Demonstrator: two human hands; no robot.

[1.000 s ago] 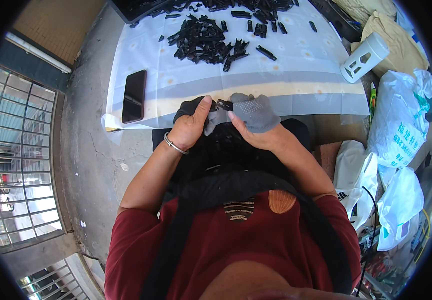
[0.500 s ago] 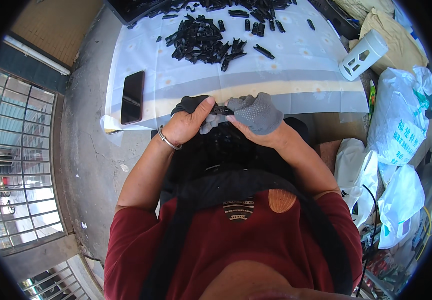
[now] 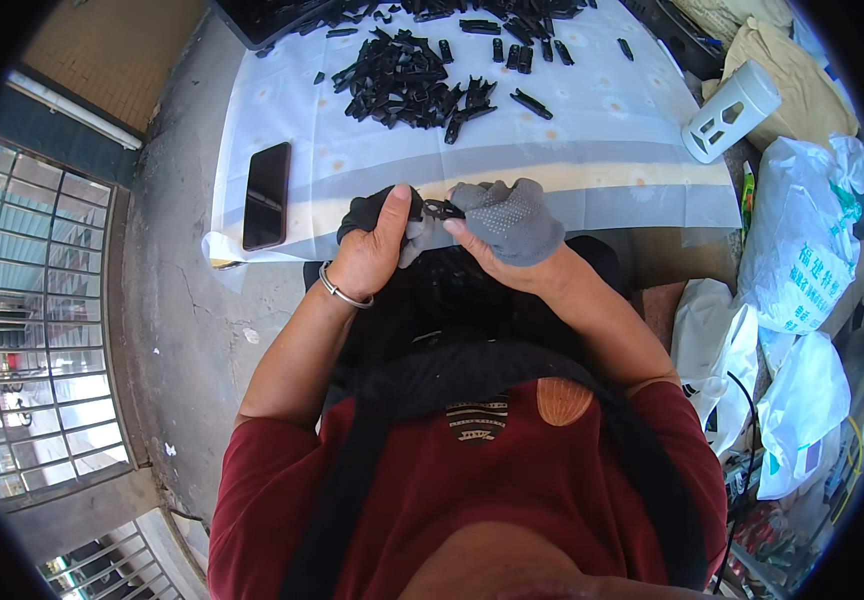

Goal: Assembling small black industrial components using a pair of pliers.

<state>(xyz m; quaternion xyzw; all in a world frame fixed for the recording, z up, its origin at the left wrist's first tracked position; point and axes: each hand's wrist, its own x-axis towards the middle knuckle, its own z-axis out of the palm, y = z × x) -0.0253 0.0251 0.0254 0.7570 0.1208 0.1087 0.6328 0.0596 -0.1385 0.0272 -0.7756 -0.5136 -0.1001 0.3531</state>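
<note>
A small black plastic part [image 3: 442, 209] is held between my two gloved hands, just off the table's near edge and above my lap. My left hand [image 3: 380, 222], in a dark glove with the thumb bare, is closed around the part's left end. The fingers of my right hand [image 3: 508, 224], in a grey dotted glove, are curled over its right end, with the bare thumb pressed against it from below. Much of the part is hidden by the gloves. More black parts, too dim to make out, seem to lie in my dark apron [image 3: 452, 290].
A heap of black plastic parts [image 3: 402, 80] covers the table's middle, with several loose ones around it. A phone [image 3: 267, 195] lies at the left on the patterned tablecloth [image 3: 592, 150]. A white cup-shaped holder [image 3: 732, 110] and plastic bags [image 3: 797, 235] are at the right.
My left thumb has lifted off the part and points more upright. The hands have shifted slightly left, and the part shows at a different angle between them.
</note>
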